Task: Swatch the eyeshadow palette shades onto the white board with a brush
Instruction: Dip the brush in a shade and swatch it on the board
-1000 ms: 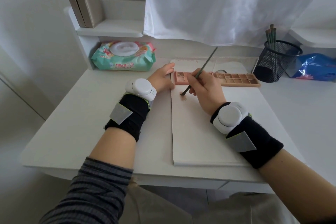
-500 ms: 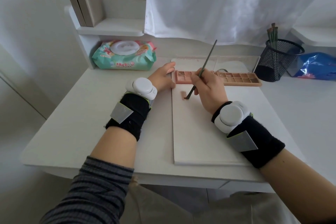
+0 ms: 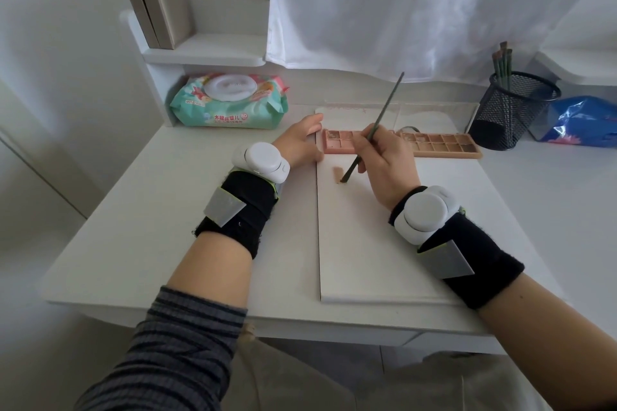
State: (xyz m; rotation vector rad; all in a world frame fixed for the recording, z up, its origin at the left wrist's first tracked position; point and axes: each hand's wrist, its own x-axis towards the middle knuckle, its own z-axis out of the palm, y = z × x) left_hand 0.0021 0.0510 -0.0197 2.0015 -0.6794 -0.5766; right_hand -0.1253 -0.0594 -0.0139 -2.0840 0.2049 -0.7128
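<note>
Head view: right hand [image 3: 387, 160], grip pinched round the mid-handle of the brush [image 3: 374, 128], bristles touching the white board [image 3: 367, 243] near its far-left corner beside a faint swatch [image 3: 338, 172]. Left hand [image 3: 298, 143], fingers loosely curled, rests at the board's left edge by the eyeshadow palette [image 3: 430, 143] along the far edge. Brush likely light, stiff; powder fragile. Ample bare board toward the near counter [image 3: 167, 210] edge.
</note>
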